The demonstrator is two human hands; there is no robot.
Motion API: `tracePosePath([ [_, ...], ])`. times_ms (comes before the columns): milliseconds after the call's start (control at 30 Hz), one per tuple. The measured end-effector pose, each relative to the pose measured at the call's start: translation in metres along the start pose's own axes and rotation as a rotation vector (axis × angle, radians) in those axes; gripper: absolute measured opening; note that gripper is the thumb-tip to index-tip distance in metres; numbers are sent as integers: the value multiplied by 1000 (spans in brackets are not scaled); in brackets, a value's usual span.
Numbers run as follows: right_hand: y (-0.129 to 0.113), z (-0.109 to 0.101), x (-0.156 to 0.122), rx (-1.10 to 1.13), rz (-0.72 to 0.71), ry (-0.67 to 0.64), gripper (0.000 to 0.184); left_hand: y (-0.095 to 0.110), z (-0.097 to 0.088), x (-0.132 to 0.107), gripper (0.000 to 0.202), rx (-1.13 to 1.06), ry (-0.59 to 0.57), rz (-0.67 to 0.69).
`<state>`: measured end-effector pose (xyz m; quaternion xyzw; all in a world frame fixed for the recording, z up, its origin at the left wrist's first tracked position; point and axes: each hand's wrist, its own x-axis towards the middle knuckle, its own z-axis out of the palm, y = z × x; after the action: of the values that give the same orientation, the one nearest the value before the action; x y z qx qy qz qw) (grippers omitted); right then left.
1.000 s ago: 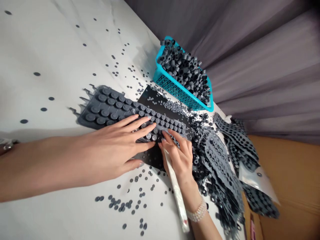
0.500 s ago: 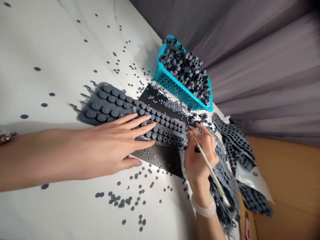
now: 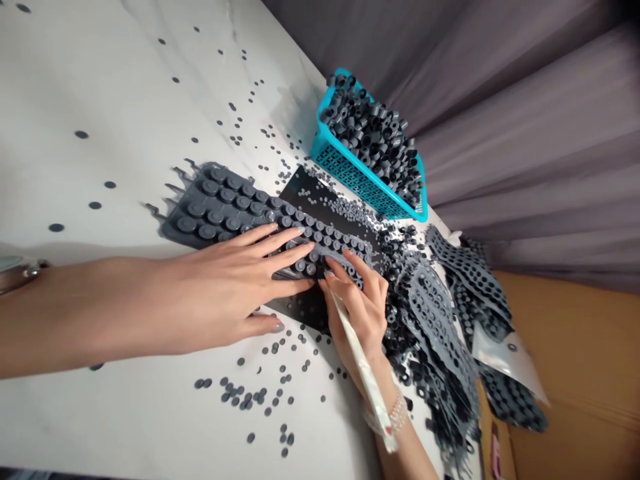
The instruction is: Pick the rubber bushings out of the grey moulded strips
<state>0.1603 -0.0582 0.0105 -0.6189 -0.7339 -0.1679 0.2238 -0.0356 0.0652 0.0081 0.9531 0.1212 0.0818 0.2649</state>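
Observation:
A dark grey moulded rubber sheet (image 3: 227,195) with rows of round raised caps lies across a black mat (image 3: 313,200) on the white table. My left hand (image 3: 250,273) rests flat on the sheet, fingers spread. Over the sheet's right part, my right hand (image 3: 363,307) pinches a slim white stick-like tool (image 3: 361,363), its wrapped shaft slanting back past the wrist. The tool's tip is hidden by my fingers. Small grey discs (image 3: 245,397) are scattered on the table around the sheet.
A turquoise basket (image 3: 345,167) heaped with small grey rubber rings stands behind the mat. Perforated grey sheets (image 3: 435,313) and loose black pieces pile up at the right. Beyond are a cardboard box (image 3: 580,353), a clear plastic bag (image 3: 505,357) and a grey curtain (image 3: 480,133).
My right hand has moved left with the tool, from the sheet's right end onto its lower right part. My left hand keeps its place on the sheet.

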Motion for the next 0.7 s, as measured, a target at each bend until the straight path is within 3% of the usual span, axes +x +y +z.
tracePosePath([
  [400,4,0,0,-23,-41,-53,20,0,-2,0,57,-4,-14,-1],
  [600,26,-6,-2,-164,294,167,8,-1,-5,0,55,-18,-58,2],
  [700,25,-17,-4,-116,343,130,5,0,-4,0,55,-1,-55,7],
])
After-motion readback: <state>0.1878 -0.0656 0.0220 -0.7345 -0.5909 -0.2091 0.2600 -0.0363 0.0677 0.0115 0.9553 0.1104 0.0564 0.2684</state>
